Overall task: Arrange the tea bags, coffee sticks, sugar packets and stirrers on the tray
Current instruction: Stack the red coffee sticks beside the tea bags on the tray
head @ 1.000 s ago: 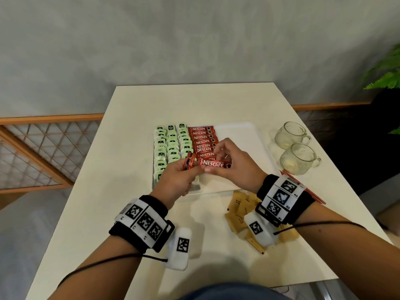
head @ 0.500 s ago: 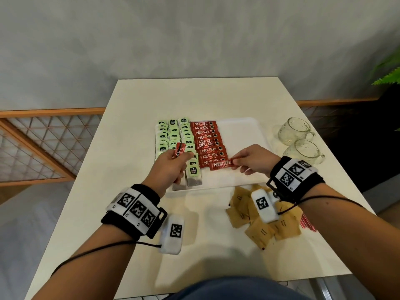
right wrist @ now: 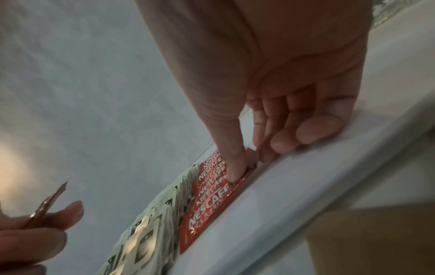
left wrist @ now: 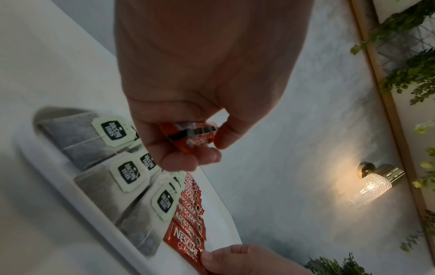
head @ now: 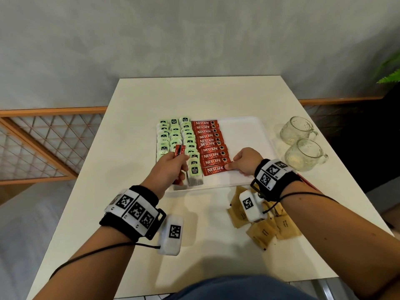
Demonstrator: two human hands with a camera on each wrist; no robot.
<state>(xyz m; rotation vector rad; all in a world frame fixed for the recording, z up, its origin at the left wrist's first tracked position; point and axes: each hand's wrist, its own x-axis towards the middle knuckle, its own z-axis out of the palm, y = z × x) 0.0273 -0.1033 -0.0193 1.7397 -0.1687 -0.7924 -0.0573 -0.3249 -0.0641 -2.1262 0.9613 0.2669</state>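
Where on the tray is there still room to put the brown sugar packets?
The white rectangular tray is bare between the red coffee sticks and its right rim, beyond the right hand. The left half is crowded with green-tagged tea bags. The brown sugar packets lie on the cream table.

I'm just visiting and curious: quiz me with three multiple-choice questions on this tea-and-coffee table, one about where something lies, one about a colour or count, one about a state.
1. Where are the brown sugar packets?
A on the tray
B on the table, near side of the tray
C in a mug

2. How many glass mugs?
A one
B two
C four

3. What is the left hand doing?
A lying flat
B pinching coffee sticks
C lifting a mug

Answers: 1 B, they lie off the tray. 2 B, two stand right of it. 3 B, red sticks show between its fingers.
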